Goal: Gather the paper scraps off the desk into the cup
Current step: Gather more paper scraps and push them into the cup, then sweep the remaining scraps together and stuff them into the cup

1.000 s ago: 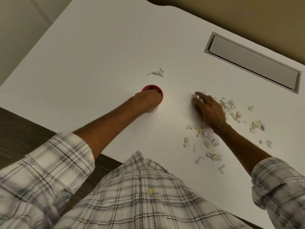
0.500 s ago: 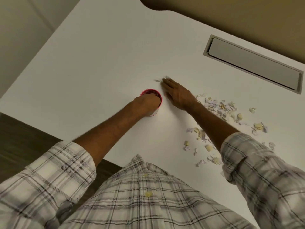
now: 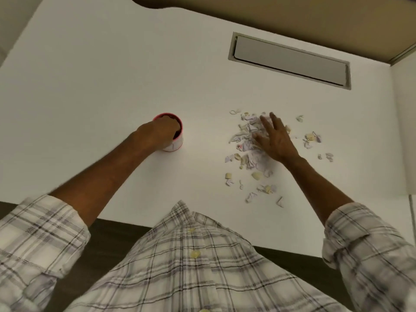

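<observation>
head view: the left hand (image 3: 157, 134) is gripping the red-rimmed cup (image 3: 176, 144) standing on the white desk (image 3: 101, 86), fingers curled around it. the right hand (image 3: 273, 138), fingers spread wide, is resting on the paper scraps (image 3: 247, 143) scattered well right of the cup.

Left hand (image 3: 157, 131) gripping red-rimmed cup (image 3: 174, 144), right hand (image 3: 275, 140) spread flat on paper scraps (image 3: 247, 140), white desk (image 3: 112, 75)

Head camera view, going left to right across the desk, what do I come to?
First the left hand, holding the cup → heap of paper scraps, with the right hand spread over its right part → stray scraps. The grey hatch behind spans too wide to place.
</observation>
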The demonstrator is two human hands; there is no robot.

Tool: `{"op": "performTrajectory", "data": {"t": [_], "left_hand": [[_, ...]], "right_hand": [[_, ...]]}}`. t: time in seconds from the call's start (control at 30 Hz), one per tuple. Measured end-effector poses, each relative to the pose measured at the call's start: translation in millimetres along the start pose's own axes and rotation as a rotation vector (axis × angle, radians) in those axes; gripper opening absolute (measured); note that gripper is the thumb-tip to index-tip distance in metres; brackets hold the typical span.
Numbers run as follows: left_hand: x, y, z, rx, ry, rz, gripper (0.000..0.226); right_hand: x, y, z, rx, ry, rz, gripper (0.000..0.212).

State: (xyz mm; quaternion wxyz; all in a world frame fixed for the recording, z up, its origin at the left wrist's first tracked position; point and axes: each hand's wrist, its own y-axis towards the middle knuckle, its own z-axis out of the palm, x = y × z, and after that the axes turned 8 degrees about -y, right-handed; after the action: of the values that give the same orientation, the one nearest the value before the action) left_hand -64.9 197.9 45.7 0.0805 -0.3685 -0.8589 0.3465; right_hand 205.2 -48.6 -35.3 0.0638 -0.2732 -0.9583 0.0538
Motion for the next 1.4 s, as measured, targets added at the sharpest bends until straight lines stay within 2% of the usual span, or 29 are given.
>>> {"op": "performTrajectory", "data": {"t": [0.03, 0.1, 0.13, 0.2, 0.27, 0.37, 0.5, 0.6, 0.67, 0.73, 0.77, 0.83, 0.9, 0.97, 1.07, 1.2, 1.3, 1.37, 1.4], "left_hand": [[-1.2, 0.1, 5.0, 0.035, 0.053, -0.01, 0.046], [0.9, -15.5, 7.0, 0.127, -0.034, -0.066, 0.068], [-0.1, -20.0, 5.8, 0.107, -0.086, -0.063, 0.071], [-6.7, -20.4, -3.0, -0.043, -0.099, -0.061, 0.066], [-1.8, -26.4, -5.2, -0.151, -0.088, 0.014, 0.054], [1.3, -44.0, -7.2, -0.289, -0.143, 0.126, 0.039], [2.8, -61.4, -8.3, -0.437, -0.289, 0.182, 0.028], [-4.2, -73.8, -3.5, -0.696, -0.589, 0.271, 0.023], [-24.0, -83.8, 3.2, -0.823, -0.681, 0.388, 0.022], [-49.1, -86.7, 17.2, -0.788, -0.745, 0.484, 0.021], [-60.7, -82.9, 28.2, -0.711, -0.782, 0.512, 0.023], [-82.8, -63.9, 56.1, -0.556, -0.723, 0.522, 0.041], [-104.5, -42.0, 85.2, -0.385, -0.549, 0.424, 0.07], [-126.5, -26.5, 103.2, -0.254, -0.48, 0.297, 0.089], [-157.9, -11.7, 112.8, -0.221, -0.438, 0.202, 0.101], [-192.2, -2.7, 114.5, -0.239, -0.325, 0.19, 0.096], [-205.8, 0.5, 115.3, -0.22, -0.261, 0.218, 0.079], [-209.4, -0.7, 118.2, -0.236, -0.238, 0.266, 0.065], [-210.0, -2.9, 121.0, -0.266, -0.251, 0.296, 0.058]], "right_hand": [[6.2, 2.1, 5.7, 0.059, -0.026, 0.017, 0.082], [18.9, 0.2, 15.7, 0.106, -0.077, -0.054, 0.087], [27.4, -5.7, 16.8, 0.116, -0.094, -0.122, 0.084], [35.0, -28.6, 16.8, 0.092, -0.107, -0.253, 0.063], [37.9, -62.3, 9.5, -0.013, -0.055, -0.258, 0.047], [23.9, -111.1, 5.1, -0.102, 0.022, -0.202, 0.048], [13.9, -152.5, 18.6, 0.002, 0.037, -0.221, 0.059], [24.8, -156.0, 26.4, -0.047, 0.057, -0.196, 0.045], [29.5, -145.2, 22.8, -0.13, 0.082, -0.144, 0.033], [31.2, -131.7, 15.0, -0.214, 0.115, -0.084, 0.025], [31.3, -125.2, 10.2, -0.254, 0.152, -0.044, 0.021], [29.5, -115.0, -0.8, -0.319, 0.228, 0.036, 0.016], [25.4, -112.1, -10.7, -0.342, 0.251, 0.06, 0.015], [18.4, -116.4, -15.9, -0.318, 0.24, 0.051, 0.017], [1.0, -130.8, -16.4, -0.303, 0.22, 0.063, 0.017], [-17.6, -145.8, -6.7, -0.27, 0.21, 0.122, 0.028], [-14.4, -146.3, 3.3, -0.087, 0.281, 0.221, 0.056], [-5.6, -142.0, 11.6, 0.01, 0.265, 0.196, 0.07], [-0.2, -138.3, 15.7, 0.025, 0.225, 0.16, 0.071]]}}
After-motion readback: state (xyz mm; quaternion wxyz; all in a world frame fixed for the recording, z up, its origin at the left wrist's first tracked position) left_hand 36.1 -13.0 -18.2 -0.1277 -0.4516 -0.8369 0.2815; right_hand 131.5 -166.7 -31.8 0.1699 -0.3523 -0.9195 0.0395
